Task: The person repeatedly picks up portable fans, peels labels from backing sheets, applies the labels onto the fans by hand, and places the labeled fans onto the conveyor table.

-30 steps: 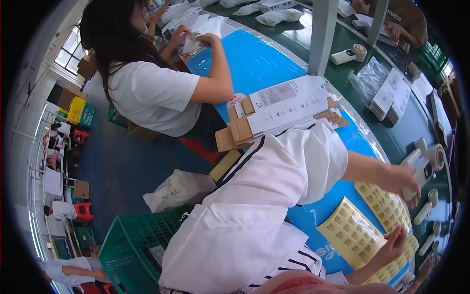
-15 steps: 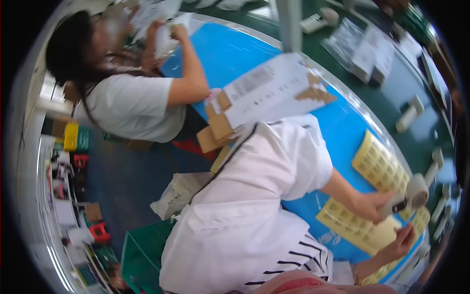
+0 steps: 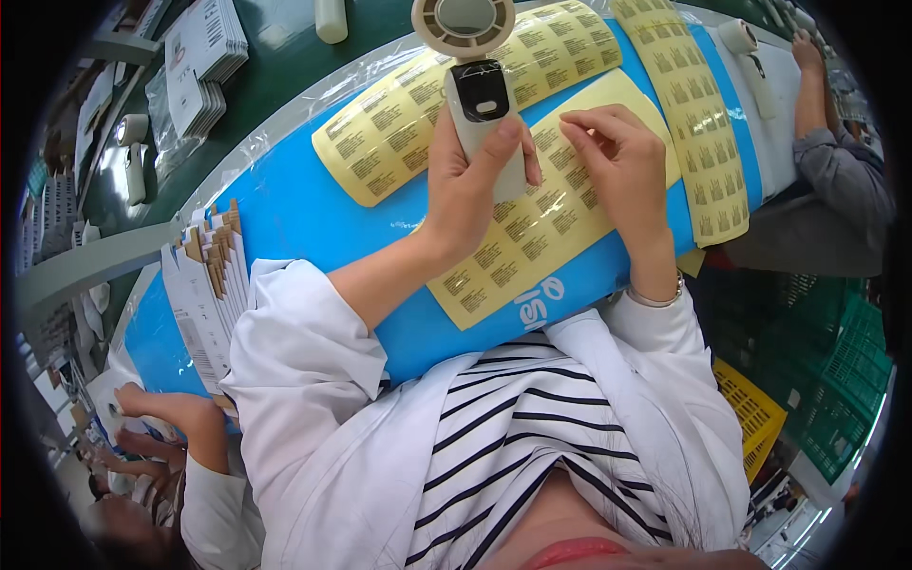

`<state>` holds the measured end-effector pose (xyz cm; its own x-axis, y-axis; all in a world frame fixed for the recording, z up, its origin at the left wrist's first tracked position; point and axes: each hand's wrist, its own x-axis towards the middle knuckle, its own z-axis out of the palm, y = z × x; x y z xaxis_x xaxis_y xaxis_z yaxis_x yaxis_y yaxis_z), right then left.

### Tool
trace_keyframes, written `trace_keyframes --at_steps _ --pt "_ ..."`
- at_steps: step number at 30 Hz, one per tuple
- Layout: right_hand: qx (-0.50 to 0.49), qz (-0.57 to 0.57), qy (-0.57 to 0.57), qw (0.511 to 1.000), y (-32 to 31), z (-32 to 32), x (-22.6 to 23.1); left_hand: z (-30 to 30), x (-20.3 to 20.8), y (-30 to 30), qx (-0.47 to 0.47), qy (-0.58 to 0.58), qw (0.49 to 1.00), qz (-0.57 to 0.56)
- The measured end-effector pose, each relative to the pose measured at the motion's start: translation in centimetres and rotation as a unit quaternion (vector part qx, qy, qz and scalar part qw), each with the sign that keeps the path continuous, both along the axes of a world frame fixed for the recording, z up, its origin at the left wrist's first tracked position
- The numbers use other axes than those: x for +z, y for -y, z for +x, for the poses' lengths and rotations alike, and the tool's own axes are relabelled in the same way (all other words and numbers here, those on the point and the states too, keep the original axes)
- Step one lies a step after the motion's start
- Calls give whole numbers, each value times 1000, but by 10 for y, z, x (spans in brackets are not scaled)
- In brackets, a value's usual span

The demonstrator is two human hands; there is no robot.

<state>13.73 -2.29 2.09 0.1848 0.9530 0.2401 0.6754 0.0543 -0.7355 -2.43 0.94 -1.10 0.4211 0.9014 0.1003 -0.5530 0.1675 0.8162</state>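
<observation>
Head: white fan [image 3: 480,93], beige rim [image 3: 465,44], black panel [image 3: 478,80]; left fingers [image 3: 499,142] clasp handle [image 3: 510,180]; right fingers [image 3: 608,122] pinched, hold unclear.

My left forearm [image 3: 389,282] slants up and to the right, bare below the elbow. My left hand [image 3: 463,195] is curled in a firm grip, thumb [image 3: 498,144] across the front, fingers wrapping behind. My right hand [image 3: 629,163] is raised beside it, back upward, thumb and forefinger close together; whether they touch is unclear. My right wrist [image 3: 654,274] is nearly straight.
</observation>
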Motion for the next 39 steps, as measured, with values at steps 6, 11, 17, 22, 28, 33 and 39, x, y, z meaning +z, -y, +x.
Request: trace_keyframes --at_steps 6,11,17,22,28,33,39 --pt "11 49 96 994 -5 -8 -16 2 1 1 -2 20 1000 -2" --pt "37 34 135 990 -11 -17 -12 -1 0 1 22 24 999 -20" --pt "98 -11 200 975 -3 -5 -18 3 9 3 69 -22 997 27" --pt "79 35 202 976 2 -29 -14 -8 8 6 129 -58 988 62" --pt "132 -72 -78 985 -13 18 -25 -17 16 9 62 -53 997 14" --pt "-20 34 -176 984 -28 50 7 -3 17 -4 24 18 999 -14" --pt "102 195 -292 931 -43 15 71 -11 84 -41 12 200 975 -94"
